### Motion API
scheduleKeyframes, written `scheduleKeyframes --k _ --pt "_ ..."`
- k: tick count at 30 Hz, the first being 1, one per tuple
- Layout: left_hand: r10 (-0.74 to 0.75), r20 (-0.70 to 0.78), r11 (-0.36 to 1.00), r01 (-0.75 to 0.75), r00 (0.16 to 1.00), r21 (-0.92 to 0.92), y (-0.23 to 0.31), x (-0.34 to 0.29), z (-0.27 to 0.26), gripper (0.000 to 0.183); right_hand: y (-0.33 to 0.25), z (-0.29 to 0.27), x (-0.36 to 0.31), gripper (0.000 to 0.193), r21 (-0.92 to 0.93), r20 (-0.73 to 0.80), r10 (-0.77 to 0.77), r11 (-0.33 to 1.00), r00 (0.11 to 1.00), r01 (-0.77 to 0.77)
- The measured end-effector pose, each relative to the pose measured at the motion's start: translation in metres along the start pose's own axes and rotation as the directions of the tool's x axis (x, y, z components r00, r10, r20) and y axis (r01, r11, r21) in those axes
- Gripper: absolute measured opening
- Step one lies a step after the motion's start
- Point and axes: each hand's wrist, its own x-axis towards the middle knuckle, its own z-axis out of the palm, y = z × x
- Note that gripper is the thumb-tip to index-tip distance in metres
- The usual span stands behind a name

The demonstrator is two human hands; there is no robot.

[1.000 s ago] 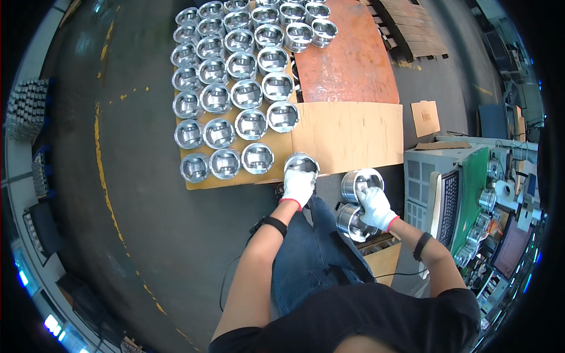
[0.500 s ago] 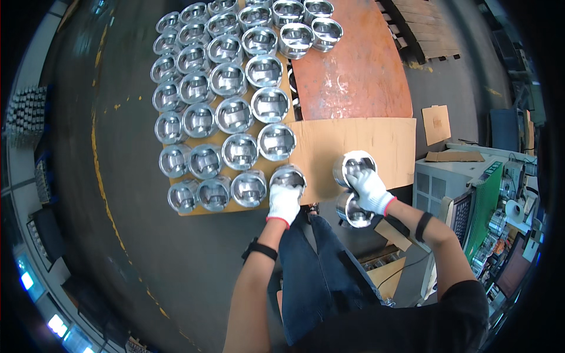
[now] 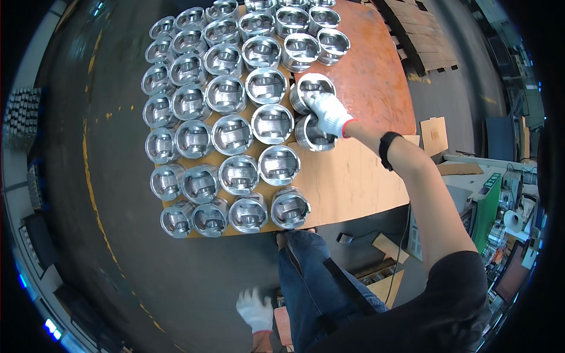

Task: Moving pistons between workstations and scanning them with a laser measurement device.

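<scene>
Gloved in white, my right hand (image 3: pixel 329 113) reaches over the table with its fingers hooked into two shiny metal pistons. One piston (image 3: pixel 301 93) is at the far side of the hand, the other piston (image 3: pixel 316 139) at its near side. Both are beside the right edge of the rows; whether they touch the table I cannot tell. My left hand (image 3: pixel 255 310), also gloved, hangs low by my left leg, fingers apart and slightly blurred, with nothing in it. At the front edge stands a single piston (image 3: pixel 290 207), hollow side up.
Rows of several pistons (image 3: pixel 226 94) cover the table's left part on brown cardboard. A cardboard sheet (image 3: pixel 353 182) lies on the front right, and a worn reddish tabletop (image 3: pixel 376 76) extends behind it. A wooden pallet (image 3: pixel 415 35) lies beyond; a cluttered workbench (image 3: pixel 494 206) stands right.
My right hand has carried the two pistons away from me and left, toward the rows. My left hand has let go of the front-edge piston and dropped back beside my leg.
</scene>
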Motion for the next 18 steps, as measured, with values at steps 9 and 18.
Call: scheduleKeyframes --k 9,18 --pt "-0.406 0.637 0.79 0.602 0.655 -0.115 -0.087 -0.202 0.089 0.06 0.007 0.01 0.034 0.059 -0.155 -0.089 0.007 0.988 0.996 -0.021" --pt "-0.304 0.849 0.294 0.89 0.432 -0.347 -0.126 -0.145 0.139 0.048 -0.072 -0.037 -0.191 0.051 0.112 0.186 0.163 0.976 0.969 -0.186"
